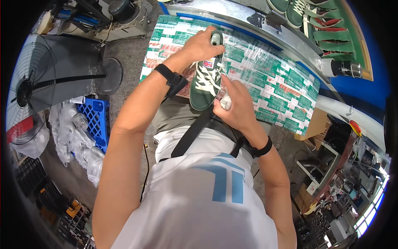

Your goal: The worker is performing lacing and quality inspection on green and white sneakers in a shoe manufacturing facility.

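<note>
A dark green low-top sneaker (201, 99) with white laces is held over the near edge of the worktop, its toe pointing toward me. A small flag patch (208, 63) shows on its tongue. My left hand (202, 46) grips the heel end, the thumb across the opening. Close beside the shoe's right side, my right hand (238, 101) is closed around a small whitish wad (226, 102), perhaps cloth or paper. The fingers of that hand reach to the side of the laces, and I cannot tell whether they touch the shoe.
The worktop (286, 89) is covered with green-and-white printed tape. Beyond it runs a metal-edged conveyor (232, 10). More green sneakers (295, 14) stand at the far right beside a divided green rack (338, 37). A floor fan (25, 92) and a blue crate (94, 120) with plastic bags are to the left.
</note>
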Demonstrator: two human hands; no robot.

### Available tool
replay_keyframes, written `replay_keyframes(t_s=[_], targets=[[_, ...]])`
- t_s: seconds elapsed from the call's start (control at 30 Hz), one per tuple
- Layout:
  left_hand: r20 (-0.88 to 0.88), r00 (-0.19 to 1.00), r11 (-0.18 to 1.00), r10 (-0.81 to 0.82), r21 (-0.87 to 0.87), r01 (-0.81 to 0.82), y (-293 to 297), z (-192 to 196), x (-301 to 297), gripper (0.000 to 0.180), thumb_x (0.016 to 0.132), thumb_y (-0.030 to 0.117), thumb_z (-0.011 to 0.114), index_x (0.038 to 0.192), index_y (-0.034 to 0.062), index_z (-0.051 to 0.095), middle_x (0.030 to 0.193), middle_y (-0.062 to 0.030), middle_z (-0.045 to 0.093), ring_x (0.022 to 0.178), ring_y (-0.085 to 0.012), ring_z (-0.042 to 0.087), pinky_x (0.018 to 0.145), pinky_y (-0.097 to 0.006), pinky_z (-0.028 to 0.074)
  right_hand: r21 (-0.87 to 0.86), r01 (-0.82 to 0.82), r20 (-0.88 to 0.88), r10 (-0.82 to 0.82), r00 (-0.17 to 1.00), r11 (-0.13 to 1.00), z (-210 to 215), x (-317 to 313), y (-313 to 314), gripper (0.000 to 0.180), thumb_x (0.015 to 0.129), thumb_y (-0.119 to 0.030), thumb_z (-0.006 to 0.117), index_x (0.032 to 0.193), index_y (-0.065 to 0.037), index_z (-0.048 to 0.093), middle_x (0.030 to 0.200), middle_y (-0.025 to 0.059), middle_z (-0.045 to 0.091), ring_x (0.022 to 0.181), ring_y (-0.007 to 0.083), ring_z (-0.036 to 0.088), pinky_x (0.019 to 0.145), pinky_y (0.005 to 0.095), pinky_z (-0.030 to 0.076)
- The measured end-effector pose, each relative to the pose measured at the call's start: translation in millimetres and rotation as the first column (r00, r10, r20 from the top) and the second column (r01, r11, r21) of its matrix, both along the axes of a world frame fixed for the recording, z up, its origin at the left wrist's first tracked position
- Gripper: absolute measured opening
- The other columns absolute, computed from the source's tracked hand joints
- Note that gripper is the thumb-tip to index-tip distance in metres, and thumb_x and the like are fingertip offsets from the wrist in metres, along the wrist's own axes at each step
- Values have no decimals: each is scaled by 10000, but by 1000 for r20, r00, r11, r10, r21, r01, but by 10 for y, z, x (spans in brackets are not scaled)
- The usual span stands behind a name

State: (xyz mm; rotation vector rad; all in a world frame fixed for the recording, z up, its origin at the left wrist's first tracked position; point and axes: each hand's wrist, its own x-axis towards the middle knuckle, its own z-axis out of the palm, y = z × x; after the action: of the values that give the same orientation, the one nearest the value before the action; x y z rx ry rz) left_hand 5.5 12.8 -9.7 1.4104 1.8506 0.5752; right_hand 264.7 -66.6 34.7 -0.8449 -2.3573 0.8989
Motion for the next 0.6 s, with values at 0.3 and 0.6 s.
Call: replay_keyframes(t_s=[0.3, 0.6], targets=[[9, 999, 999, -31, 21, 31, 5, -72, -128, 945, 860, 556, 802, 1619, 65, 525, 1445, -293, 671, 1316, -466, 693, 1114, -518, 561, 17, -88, 158, 84, 984, 996, 320, 264, -195, 893, 785, -237, 893, 1569, 53, 577, 1120, 197, 645, 1022, 399, 636, 930, 499, 514], [-25, 1000, 1000, -10, 14, 10, -19, 45, -38, 956, 853, 573, 802, 1643, 119, 514, 1463, -299, 657, 1315, -468, 694, 1116, -516, 563, 192, -104, 62, 93, 994, 976, 411, -57, -147, 898, 758, -242, 905, 1551, 44, 595, 1104, 144, 649, 1016, 361, 646, 936, 493, 509]])
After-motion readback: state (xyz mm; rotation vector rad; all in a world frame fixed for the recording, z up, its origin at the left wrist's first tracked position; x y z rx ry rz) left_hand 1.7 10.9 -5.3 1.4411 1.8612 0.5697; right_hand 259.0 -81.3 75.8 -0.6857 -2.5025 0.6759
